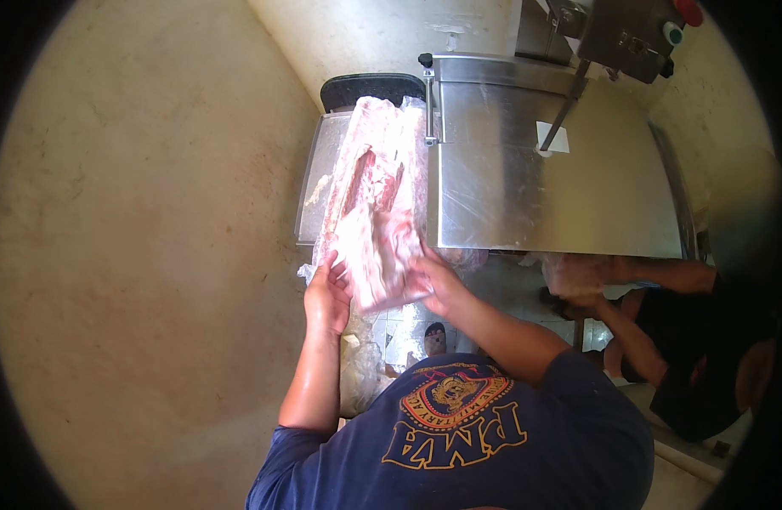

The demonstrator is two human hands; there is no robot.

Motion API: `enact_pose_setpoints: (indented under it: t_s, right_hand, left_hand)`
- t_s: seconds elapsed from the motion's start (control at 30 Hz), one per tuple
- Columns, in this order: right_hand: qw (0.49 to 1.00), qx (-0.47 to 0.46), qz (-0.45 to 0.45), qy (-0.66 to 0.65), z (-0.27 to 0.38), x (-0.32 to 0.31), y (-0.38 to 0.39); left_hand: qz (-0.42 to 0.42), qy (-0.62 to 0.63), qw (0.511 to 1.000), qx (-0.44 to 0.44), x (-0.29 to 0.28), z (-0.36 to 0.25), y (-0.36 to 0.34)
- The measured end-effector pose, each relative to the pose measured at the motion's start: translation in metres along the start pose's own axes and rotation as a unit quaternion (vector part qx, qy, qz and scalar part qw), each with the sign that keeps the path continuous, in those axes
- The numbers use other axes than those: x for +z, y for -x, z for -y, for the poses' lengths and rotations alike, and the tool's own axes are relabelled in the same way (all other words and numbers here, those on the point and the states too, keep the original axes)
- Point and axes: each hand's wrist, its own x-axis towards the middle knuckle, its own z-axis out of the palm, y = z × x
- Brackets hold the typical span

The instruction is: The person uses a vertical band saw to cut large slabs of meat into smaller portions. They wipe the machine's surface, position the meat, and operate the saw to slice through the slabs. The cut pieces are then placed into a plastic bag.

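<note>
A pale pink, fatty slab of raw meat is held between my two hands at the near end of a longer piece of meat. My left hand grips its left edge, fingers pointing up and partly curled. From the right, my right hand closes on the slab's other side, with some fingers hidden by the meat. The longer meat piece reaches away toward the wall, with a dark red hollow along its middle and what looks like clear plastic around it.
To the right stands a steel work table with an upright saw blade. A grey tray lies under the meat's left side. Close on the left is a beige wall. Another person's hands are by the table's near edge.
</note>
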Motion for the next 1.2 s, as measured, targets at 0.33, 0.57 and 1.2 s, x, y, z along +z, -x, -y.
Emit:
enact_pose_setpoints:
  t_s: [0.33, 0.57, 1.2]
  right_hand:
    - [0.635, -0.206, -0.211, 0.714, 0.040, -0.029, -0.019]
    - [0.815, -0.149, -0.176, 0.532, 0.033, -0.122, 0.106]
    - [0.579, -0.348, -0.310, 0.669, 0.256, -0.338, 0.138]
  left_hand:
    - [0.034, -0.638, 0.702, 0.315, 0.067, 0.045, -0.035]
    - [-0.032, -0.628, 0.653, 0.422, 0.073, 0.043, -0.035]
    - [0.289, -0.289, 0.896, -0.176, 0.296, 0.288, -0.044]
